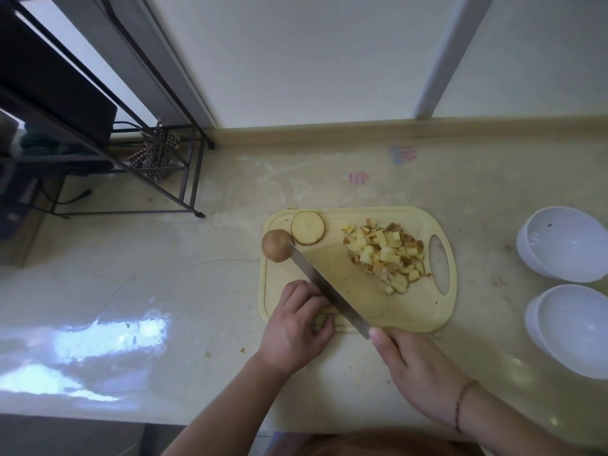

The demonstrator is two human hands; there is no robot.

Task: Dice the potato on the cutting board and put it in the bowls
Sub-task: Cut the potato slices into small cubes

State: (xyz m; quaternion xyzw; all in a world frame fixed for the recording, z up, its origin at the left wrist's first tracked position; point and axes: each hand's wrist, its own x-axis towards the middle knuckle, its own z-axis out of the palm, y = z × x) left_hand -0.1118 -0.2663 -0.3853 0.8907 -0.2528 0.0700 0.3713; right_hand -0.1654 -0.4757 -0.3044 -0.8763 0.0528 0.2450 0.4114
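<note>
Your left hand (294,327) is curled over a potato piece (320,319) at the near edge of the cutting board (358,291), fingers tucked and pressing it down; treat it as firm but wet and likely to skid on its cut face, so pin it from the top, well back from the blade. Your right hand (418,370) is wrapped around the knife (329,291), wrist low, blade slanting away toward the potato end (277,245) and round slice (308,228) at the far left corner. The diced pile (386,255) sits right of the blade; both bowls (564,243) wait empty, well apart from the board
</note>
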